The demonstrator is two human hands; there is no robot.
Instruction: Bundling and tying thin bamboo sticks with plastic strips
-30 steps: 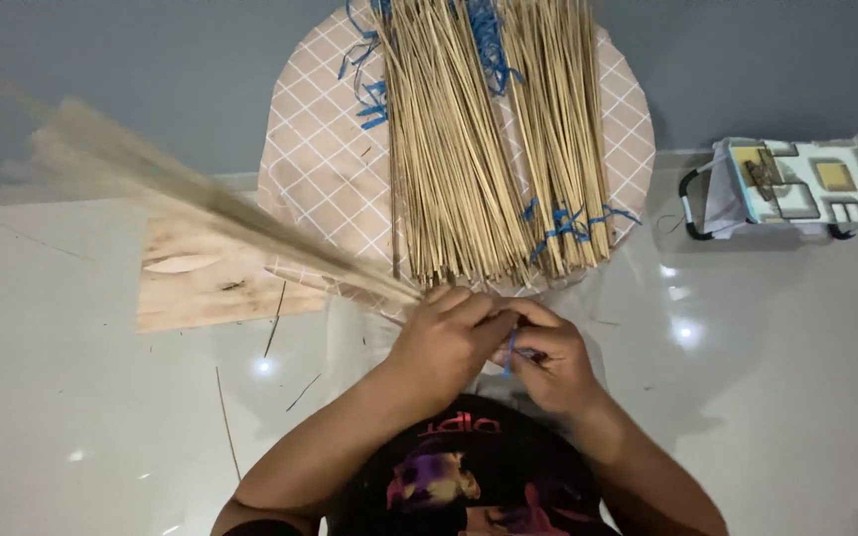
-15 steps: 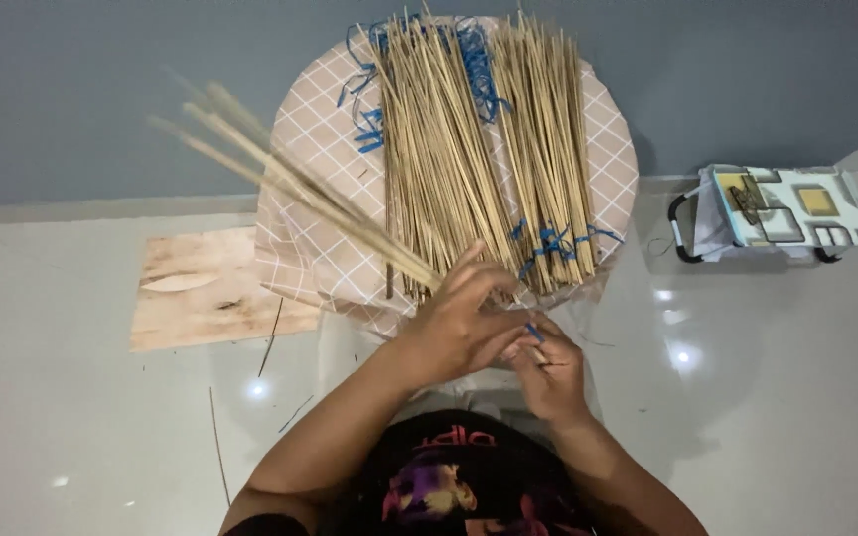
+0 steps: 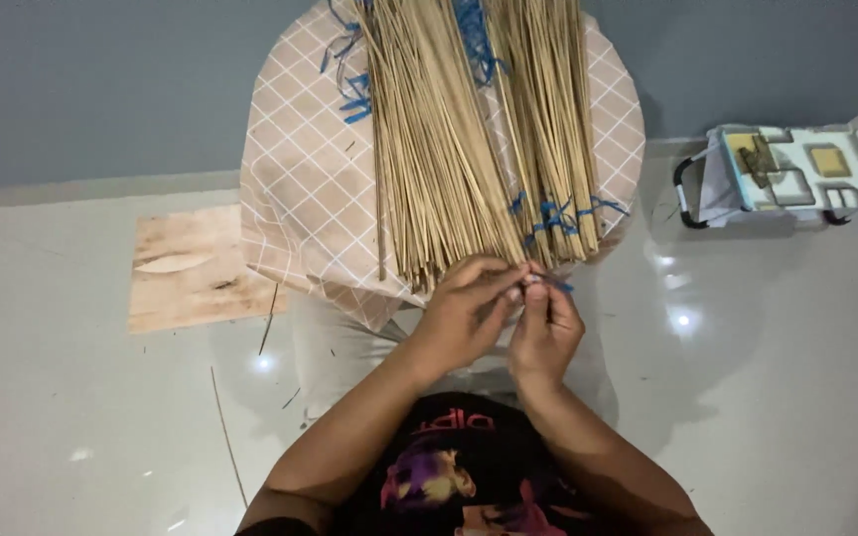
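Glossy white floor and a grey wall are framing your bench [image 3: 290, 199], where stick bundles [image 3: 469, 129] are lying lengthwise away from you. Your left hand [image 3: 464, 313] and right hand [image 3: 546, 328] are pinching a blue strip [image 3: 548, 282] at the sticks' near ends.

Black tee w/ purple-orange graphic print, bare forearms, left hand [image 3: 464, 318] & right hand [image 3: 545, 333] ungloved.
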